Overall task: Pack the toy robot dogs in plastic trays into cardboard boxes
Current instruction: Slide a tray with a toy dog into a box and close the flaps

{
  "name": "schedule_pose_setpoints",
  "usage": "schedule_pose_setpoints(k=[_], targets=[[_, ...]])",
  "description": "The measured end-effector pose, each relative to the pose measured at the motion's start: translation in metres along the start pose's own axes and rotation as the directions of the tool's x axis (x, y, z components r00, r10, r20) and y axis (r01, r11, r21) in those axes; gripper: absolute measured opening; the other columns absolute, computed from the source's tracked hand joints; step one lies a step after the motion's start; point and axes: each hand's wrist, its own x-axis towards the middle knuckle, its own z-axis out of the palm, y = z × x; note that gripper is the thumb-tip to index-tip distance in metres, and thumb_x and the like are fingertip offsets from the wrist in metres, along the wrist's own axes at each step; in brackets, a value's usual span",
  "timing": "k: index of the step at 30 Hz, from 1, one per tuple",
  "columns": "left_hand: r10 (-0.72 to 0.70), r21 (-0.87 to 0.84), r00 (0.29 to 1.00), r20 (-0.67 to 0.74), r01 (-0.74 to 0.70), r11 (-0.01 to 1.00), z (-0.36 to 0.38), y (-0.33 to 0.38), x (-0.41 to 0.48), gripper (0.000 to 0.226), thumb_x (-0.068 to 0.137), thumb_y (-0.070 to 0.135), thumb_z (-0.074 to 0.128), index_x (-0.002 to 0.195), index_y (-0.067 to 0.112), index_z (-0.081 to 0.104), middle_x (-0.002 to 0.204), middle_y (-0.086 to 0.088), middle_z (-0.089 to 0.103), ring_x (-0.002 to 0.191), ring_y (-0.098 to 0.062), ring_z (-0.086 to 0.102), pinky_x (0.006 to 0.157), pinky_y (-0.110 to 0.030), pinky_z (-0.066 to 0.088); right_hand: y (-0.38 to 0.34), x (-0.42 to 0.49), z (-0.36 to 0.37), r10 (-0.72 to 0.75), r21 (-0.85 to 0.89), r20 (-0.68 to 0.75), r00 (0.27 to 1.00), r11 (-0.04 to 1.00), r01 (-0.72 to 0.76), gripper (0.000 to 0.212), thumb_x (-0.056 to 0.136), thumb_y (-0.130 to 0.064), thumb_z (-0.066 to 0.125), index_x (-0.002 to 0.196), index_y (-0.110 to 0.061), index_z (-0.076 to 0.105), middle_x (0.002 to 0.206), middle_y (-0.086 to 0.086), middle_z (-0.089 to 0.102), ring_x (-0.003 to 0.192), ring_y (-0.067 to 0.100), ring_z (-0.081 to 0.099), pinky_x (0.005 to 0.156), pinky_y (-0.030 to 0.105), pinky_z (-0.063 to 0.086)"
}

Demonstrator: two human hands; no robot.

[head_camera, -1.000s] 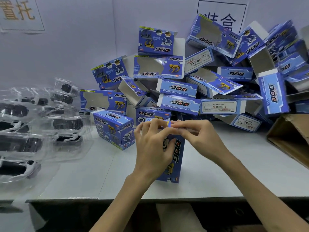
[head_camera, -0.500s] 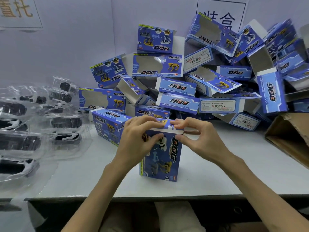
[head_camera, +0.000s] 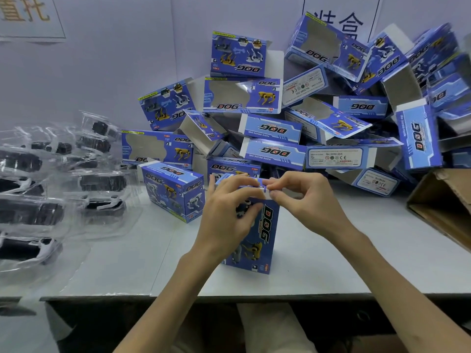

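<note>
Head view: upright box [head_camera: 265, 225] half hidden behind left hand [head_camera: 226, 220], contents unseen; left and right hand [head_camera: 308, 200] fingers pinch its top flap. Grey worktop [head_camera: 331, 263], box pile [head_camera: 272, 151] behind.

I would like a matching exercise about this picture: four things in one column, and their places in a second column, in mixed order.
Things:
1. upright blue box
2. clear plastic trays
3. brown carton
4. heap of blue boxes

Places:
a. right edge of the table
b. held by the left hand and the right hand
c. piled against the back wall
d. left side of the table

Pairs: 1-b, 2-d, 3-a, 4-c.
</note>
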Motion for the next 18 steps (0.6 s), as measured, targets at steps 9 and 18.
schedule_pose_setpoints(k=[9, 18], targets=[[0.002, -0.010, 1.000, 0.000, -0.002, 1.000, -0.001, 0.001, 0.001, 0.011, 0.083, 0.021, 0.072, 0.089, 0.029, 0.074, 0.105, 0.018, 0.064, 0.108, -0.005, 0.057, 0.117, -0.057, 0.013, 0.000, -0.009, -0.002, -0.041, 0.048, 0.083, 0.996, 0.998, 0.037, 0.006, 0.091, -0.009, 0.071, 0.093, -0.013, 0.074, 0.110, -0.004, 0.075, 0.112, 0.004, 0.066, 0.094, 0.032, 0.056], [-0.016, 0.022, 1.000, 0.002, 0.016, 1.000, 0.005, 0.007, 0.003, 0.018, 0.084, 0.014, 0.072, 0.094, 0.028, 0.075, 0.106, 0.014, 0.063, 0.108, -0.012, 0.059, 0.119, -0.048, 0.006, -0.006, -0.002, 0.011, 0.009, -0.112, -0.092, 0.996, 0.994, -0.019, 0.004, 0.088, -0.011, 0.073, 0.090, -0.013, 0.076, 0.096, -0.004, 0.076, 0.096, 0.008, 0.071, 0.084, 0.038, 0.060]])
